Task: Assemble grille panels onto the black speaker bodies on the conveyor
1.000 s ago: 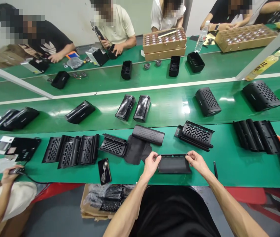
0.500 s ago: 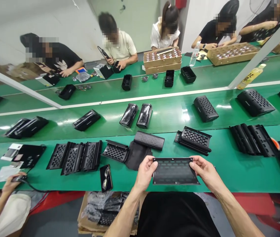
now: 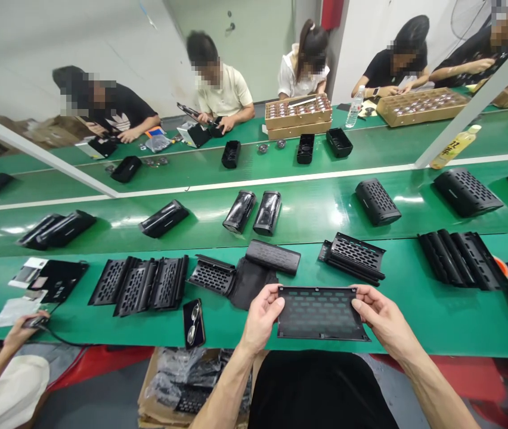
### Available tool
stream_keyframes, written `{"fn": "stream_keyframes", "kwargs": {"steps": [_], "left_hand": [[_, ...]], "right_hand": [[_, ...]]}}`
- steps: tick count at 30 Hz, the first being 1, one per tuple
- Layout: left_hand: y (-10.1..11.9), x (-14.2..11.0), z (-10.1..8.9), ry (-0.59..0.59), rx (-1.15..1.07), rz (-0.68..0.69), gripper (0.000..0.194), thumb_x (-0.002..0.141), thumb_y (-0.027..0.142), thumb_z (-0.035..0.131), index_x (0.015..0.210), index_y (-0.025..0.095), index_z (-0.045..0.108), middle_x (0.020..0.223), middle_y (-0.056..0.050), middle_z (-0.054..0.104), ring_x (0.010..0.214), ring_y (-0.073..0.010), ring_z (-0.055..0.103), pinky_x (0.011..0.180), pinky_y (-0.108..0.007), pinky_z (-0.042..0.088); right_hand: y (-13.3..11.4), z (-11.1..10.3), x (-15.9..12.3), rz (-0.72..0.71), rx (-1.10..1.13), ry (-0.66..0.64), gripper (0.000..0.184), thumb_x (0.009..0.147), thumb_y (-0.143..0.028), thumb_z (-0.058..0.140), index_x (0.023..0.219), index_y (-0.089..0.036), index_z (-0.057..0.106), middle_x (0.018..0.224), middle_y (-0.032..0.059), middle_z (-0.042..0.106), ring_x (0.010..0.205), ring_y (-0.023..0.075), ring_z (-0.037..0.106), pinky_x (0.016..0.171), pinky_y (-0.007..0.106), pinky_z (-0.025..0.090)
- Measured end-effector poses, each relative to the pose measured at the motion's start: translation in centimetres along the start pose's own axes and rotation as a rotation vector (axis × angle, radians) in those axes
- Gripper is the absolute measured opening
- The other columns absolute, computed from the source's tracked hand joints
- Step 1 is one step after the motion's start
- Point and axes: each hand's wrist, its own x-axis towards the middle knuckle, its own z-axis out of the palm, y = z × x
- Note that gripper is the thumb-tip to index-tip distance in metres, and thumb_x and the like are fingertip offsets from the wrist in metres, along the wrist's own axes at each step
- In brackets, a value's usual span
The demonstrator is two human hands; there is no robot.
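Observation:
I hold a black perforated grille panel (image 3: 319, 313) by its two short ends, tilted up so its slotted face shows, just above the near edge of the green bench (image 3: 437, 316). My left hand (image 3: 260, 319) pinches the left end and my right hand (image 3: 381, 319) grips the right end. Just beyond the panel lie a black cloth (image 3: 247, 280) and a black speaker shell (image 3: 272, 257).
Stacks of black grille panels lie at left (image 3: 140, 285), middle right (image 3: 355, 255) and far right (image 3: 460, 259). A phone with glasses (image 3: 192, 322) lies near the edge. Speaker housings (image 3: 254, 211) ride the conveyor. Several people work opposite; a co-worker's hand (image 3: 19, 333) is at left.
I have lifted the grille panel off the bench and tilted its face up toward me. The view has also tipped upward, showing more of the people opposite.

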Motion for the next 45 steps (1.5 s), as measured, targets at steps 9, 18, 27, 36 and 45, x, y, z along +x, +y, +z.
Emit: {"fn": "stream_keyframes", "kwargs": {"steps": [9,18,27,36,45], "left_hand": [[0.4,0.4,0.1,-0.025,-0.005,0.008,0.044,0.09,0.043,0.079,0.125,0.018,0.069,0.108,-0.009,0.074,0.098,-0.02,0.067,0.088,-0.03,0.053],[0.5,1.1,0.1,-0.026,0.003,0.014,0.042,0.092,0.043,0.078,0.125,0.018,0.07,0.108,-0.009,0.074,0.098,-0.0187,0.067,0.089,-0.029,0.053],[0.2,1.9,-1.2,-0.187,-0.039,0.074,0.05,0.093,0.035,0.078,0.139,0.022,0.064,0.13,-0.013,0.073,0.12,-0.0266,0.069,0.105,-0.038,0.053],[0.4,3.0,-1.5,-0.211,-0.032,0.088,0.051,0.097,0.035,0.074,0.144,0.021,0.062,0.138,-0.015,0.07,0.126,-0.0284,0.067,0.108,-0.04,0.053],[1.2,3.6,-1.8,-0.191,0.017,0.089,0.051,0.095,0.035,0.076,0.142,0.022,0.065,0.135,-0.014,0.072,0.124,-0.0273,0.068,0.109,-0.038,0.053]], "right_hand": [[-0.1,0.1,-0.3,-0.001,0.037,-0.003,0.043,0.083,-0.05,0.088,0.114,-0.024,0.075,0.091,0.0024,0.065,0.075,0.0161,0.058,0.06,0.024,0.048],[0.1,0.0,0.4,0.004,0.019,0.004,0.044,0.085,-0.05,0.086,0.118,-0.024,0.073,0.103,0.0053,0.07,0.08,0.0161,0.06,0.062,0.024,0.05],[-0.5,0.0,1.2,-0.026,-0.004,-0.012,0.045,0.083,-0.048,0.089,0.119,-0.025,0.074,0.104,0.0061,0.069,0.097,0.0224,0.067,0.081,0.029,0.058],[-0.9,0.1,2.1,0.0,0.013,-0.035,0.044,0.084,-0.046,0.089,0.12,-0.027,0.073,0.107,0.0056,0.07,0.101,0.0219,0.068,0.088,0.029,0.059],[-0.9,0.1,2.6,-0.001,-0.025,0.008,0.049,0.08,-0.047,0.092,0.121,-0.027,0.074,0.104,0.0051,0.068,0.098,0.0208,0.066,0.09,0.03,0.058]]}}
